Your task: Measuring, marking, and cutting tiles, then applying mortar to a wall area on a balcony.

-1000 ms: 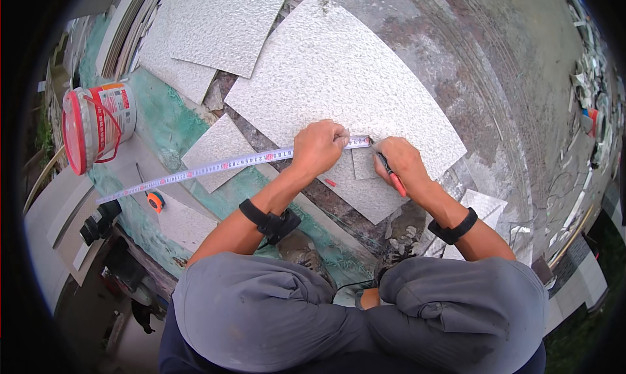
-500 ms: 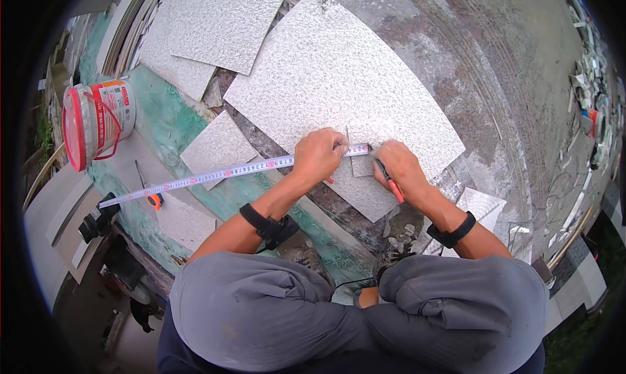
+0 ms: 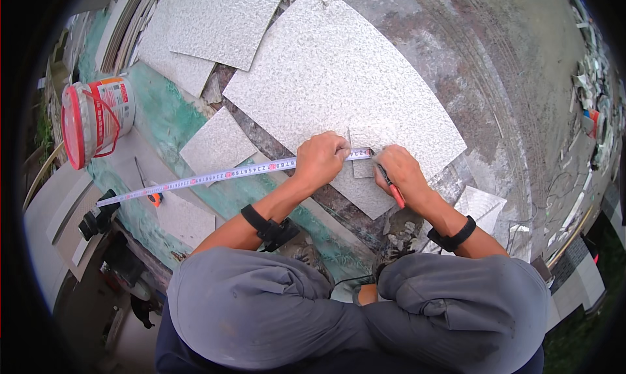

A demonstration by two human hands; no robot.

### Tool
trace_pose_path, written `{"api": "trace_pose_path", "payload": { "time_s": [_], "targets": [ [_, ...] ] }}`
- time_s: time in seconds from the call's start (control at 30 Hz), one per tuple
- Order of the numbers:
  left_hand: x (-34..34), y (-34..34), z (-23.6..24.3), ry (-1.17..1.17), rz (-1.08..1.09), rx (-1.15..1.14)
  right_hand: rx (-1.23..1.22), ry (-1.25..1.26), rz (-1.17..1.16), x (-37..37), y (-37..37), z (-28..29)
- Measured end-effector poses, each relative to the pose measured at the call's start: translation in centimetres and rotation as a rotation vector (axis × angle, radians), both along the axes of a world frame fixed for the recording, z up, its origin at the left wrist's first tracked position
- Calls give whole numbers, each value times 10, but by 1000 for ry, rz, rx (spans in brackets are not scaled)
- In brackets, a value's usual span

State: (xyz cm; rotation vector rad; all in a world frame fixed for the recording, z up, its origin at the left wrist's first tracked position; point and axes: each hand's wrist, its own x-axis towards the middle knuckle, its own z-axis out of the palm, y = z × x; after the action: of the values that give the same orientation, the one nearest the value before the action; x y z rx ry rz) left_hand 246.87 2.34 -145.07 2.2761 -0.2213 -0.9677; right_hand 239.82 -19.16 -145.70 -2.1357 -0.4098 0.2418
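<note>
My left hand (image 3: 323, 157) pinches a white tape measure (image 3: 228, 174) near its end, over a large speckled grey panel (image 3: 339, 67). The blade stretches left to its dark case (image 3: 96, 219), which lies beyond my left forearm. Under the tape's end sits a small rectangular speckled piece (image 3: 377, 133) on the big panel. My right hand (image 3: 398, 168) is closed beside the tape's tip, with a red-and-black pen-like tool (image 3: 396, 194) in it, its red end toward me. The tool's other end is hidden by the fingers.
A white bucket with a red lid (image 3: 98, 121) lies on its side at the left. More panels (image 3: 225, 22) overlap at the far left. A square offcut (image 3: 218, 139) rests on green netting (image 3: 160, 106). An orange-handled tool (image 3: 155, 199) lies near the tape. Rubble (image 3: 590, 93) lines the right side.
Both hands stay almost in place; the tape's end and the small piece sit slightly lower in view. The right hand has shifted a little beside the tape's tip.
</note>
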Motion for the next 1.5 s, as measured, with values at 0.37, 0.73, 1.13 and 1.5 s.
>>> {"api": "trace_pose_path", "payload": {
  "time_s": [0.37,0.73,1.13,1.5],
  "targets": [
    [-10,-1,-4,9,-14,27,-13,-7,34,-7,-3,-3],
    [-17,-1,-1,34,2,26,9,19,65,-11,-3,-1],
    [-29,-1,-2,36,-1,35,33,52,93,-17,-5,3],
    [-45,0,-1,52,12,25,17,19,104,-31,-7,0]
  ]
}}
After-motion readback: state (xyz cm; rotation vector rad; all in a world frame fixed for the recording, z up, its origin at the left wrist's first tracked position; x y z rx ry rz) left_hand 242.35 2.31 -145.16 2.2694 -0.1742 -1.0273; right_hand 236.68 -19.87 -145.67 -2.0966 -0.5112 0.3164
